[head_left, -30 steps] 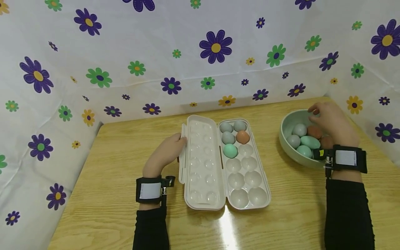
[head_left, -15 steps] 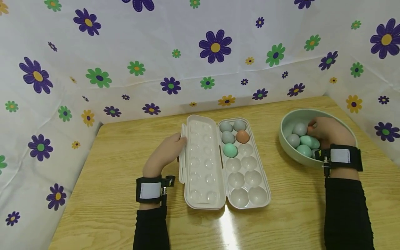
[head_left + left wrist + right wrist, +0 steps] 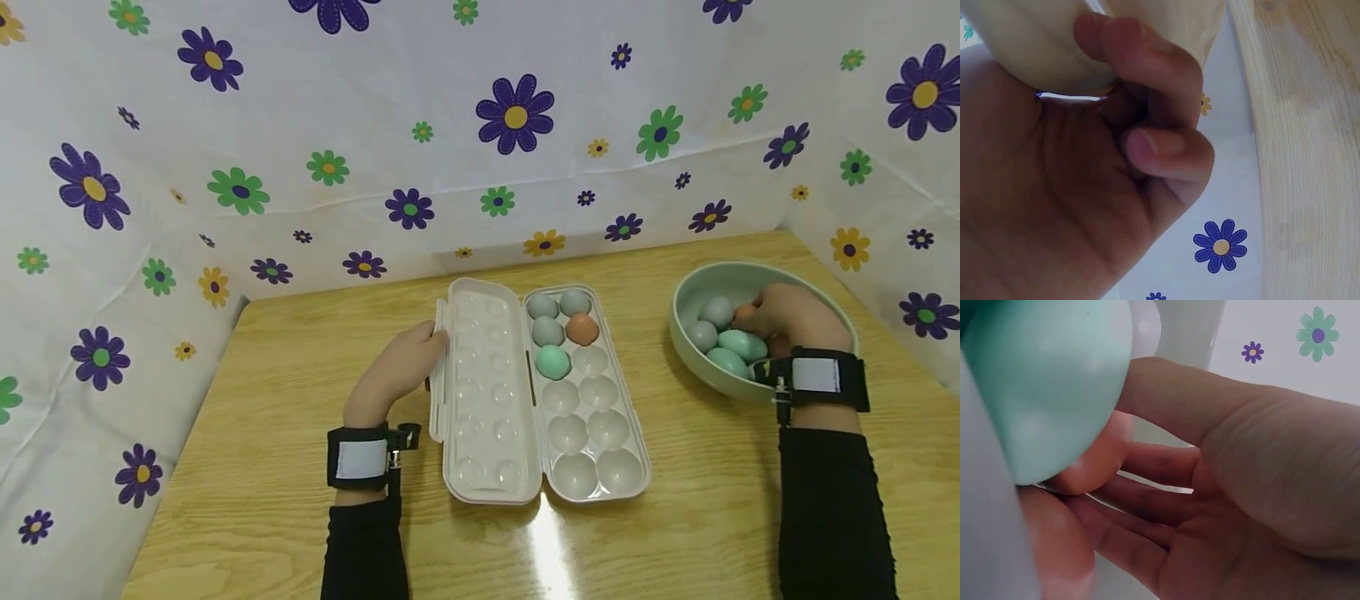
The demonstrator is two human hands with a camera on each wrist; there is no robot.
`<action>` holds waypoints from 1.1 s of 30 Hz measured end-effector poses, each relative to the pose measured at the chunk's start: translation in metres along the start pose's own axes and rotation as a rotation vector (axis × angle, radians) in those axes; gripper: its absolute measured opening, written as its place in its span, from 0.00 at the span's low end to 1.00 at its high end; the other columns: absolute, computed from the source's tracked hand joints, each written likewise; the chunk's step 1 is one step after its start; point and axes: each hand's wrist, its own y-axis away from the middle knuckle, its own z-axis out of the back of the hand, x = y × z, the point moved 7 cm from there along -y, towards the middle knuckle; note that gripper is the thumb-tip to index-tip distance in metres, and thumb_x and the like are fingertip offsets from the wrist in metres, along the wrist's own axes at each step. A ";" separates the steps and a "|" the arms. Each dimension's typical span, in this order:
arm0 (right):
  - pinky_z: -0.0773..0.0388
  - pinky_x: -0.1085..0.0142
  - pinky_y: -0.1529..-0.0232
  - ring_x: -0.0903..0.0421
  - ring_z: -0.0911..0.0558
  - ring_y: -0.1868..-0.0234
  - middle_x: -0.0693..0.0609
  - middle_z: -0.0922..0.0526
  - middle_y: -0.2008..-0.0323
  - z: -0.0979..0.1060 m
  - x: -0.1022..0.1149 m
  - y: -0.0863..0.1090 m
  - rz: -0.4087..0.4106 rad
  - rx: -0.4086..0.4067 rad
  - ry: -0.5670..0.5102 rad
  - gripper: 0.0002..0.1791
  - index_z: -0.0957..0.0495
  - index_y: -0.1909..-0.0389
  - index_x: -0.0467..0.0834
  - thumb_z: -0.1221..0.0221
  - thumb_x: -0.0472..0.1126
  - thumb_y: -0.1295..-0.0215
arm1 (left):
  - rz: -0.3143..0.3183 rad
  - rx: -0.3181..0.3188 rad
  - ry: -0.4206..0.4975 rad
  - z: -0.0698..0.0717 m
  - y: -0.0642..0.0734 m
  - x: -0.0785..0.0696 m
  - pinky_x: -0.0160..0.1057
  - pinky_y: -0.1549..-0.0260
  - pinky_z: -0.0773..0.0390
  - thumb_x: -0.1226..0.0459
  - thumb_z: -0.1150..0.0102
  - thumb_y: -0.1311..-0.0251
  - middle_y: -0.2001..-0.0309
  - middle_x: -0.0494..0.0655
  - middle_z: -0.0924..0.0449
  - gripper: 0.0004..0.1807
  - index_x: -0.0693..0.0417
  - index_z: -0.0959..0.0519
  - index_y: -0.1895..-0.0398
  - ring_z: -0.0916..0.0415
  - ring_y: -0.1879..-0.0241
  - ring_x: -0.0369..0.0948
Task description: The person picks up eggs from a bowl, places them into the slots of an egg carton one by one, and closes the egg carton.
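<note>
My left hand (image 3: 397, 367) holds the outer edge of the lid (image 3: 487, 392) of an opened white plastic egg carton; in the left wrist view its fingers (image 3: 1166, 69) curl around that pale edge. The carton's tray (image 3: 561, 396) has three grey eggs, a brown egg (image 3: 582, 329) and a mint-green egg (image 3: 553, 362) at its far end. Inside the pale green bowl (image 3: 684, 333), my right hand (image 3: 798, 321) grips a brown egg (image 3: 1104, 456) between thumb and fingers. A mint-green egg (image 3: 1054, 387) partly hides it in the right wrist view.
More eggs lie in the bowl: grey ones (image 3: 702, 335), mint-green ones (image 3: 726, 362) and another brown one (image 3: 1057, 550). The bowl stands right of the carton on a wooden table (image 3: 300, 367). A flower-patterned cloth (image 3: 442, 108) rises behind the table and at both sides.
My right hand has lowered from above the bowl's far rim down among the eggs and closed on a brown one. The left hand and carton have stayed still.
</note>
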 end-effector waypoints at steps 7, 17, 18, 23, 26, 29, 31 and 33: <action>0.29 0.61 0.72 0.51 0.29 0.72 0.47 0.33 0.74 -0.002 0.003 -0.001 0.012 0.012 -0.088 0.12 0.31 0.62 0.31 0.46 0.39 0.34 | -0.003 -0.003 -0.004 0.002 0.000 0.001 0.38 0.72 0.27 0.54 0.71 0.25 0.70 0.52 0.27 0.22 0.57 0.28 0.48 0.26 0.72 0.46; 0.30 0.61 0.76 0.46 0.28 0.69 0.40 0.31 0.68 0.008 0.008 0.007 0.055 -0.164 -0.028 0.14 0.32 0.61 0.33 0.46 0.41 0.37 | -0.006 -0.009 -0.019 0.002 -0.001 0.002 0.38 0.72 0.27 0.54 0.71 0.25 0.70 0.52 0.27 0.22 0.57 0.28 0.49 0.26 0.72 0.46; 0.30 0.61 0.76 0.45 0.28 0.70 0.39 0.31 0.68 0.010 0.008 0.008 0.055 -0.176 -0.018 0.14 0.32 0.61 0.32 0.47 0.41 0.38 | -0.004 -0.009 -0.020 0.002 -0.001 0.002 0.38 0.72 0.27 0.54 0.72 0.25 0.70 0.52 0.27 0.22 0.57 0.28 0.49 0.27 0.72 0.45; 0.27 0.61 0.76 0.42 0.26 0.68 0.34 0.29 0.63 0.016 0.006 0.012 0.064 -0.198 -0.001 0.20 0.32 0.53 0.29 0.47 0.42 0.37 | -0.002 -0.003 -0.028 0.001 0.000 0.003 0.39 0.69 0.27 0.53 0.72 0.25 0.69 0.52 0.26 0.22 0.56 0.29 0.47 0.27 0.70 0.45; 0.24 0.60 0.75 0.41 0.24 0.67 0.31 0.29 0.59 0.019 0.004 0.014 0.066 -0.194 -0.019 0.22 0.33 0.49 0.28 0.49 0.41 0.36 | -0.006 -0.002 -0.031 0.001 0.000 0.002 0.39 0.68 0.27 0.54 0.71 0.25 0.68 0.52 0.26 0.23 0.57 0.29 0.45 0.27 0.69 0.45; 0.23 0.57 0.74 0.41 0.22 0.68 0.29 0.29 0.57 0.022 0.005 0.015 0.074 -0.196 -0.010 0.24 0.35 0.47 0.28 0.49 0.43 0.35 | -0.010 -0.005 -0.032 0.001 -0.001 0.001 0.39 0.68 0.27 0.54 0.71 0.25 0.68 0.53 0.26 0.22 0.57 0.29 0.47 0.27 0.70 0.45; 0.23 0.51 0.68 0.39 0.23 0.65 0.28 0.30 0.54 0.025 0.007 0.017 0.087 -0.209 0.012 0.28 0.37 0.44 0.27 0.49 0.46 0.34 | -0.013 -0.005 -0.034 0.001 -0.001 0.001 0.39 0.69 0.27 0.54 0.71 0.25 0.69 0.52 0.26 0.22 0.57 0.28 0.48 0.27 0.71 0.44; 0.25 0.43 0.61 0.35 0.26 0.59 0.26 0.30 0.51 0.029 0.010 0.019 0.107 -0.226 0.033 0.32 0.38 0.42 0.26 0.48 0.49 0.34 | -0.013 -0.006 -0.032 0.001 -0.001 0.002 0.39 0.70 0.27 0.54 0.71 0.25 0.69 0.52 0.27 0.22 0.57 0.28 0.49 0.27 0.71 0.45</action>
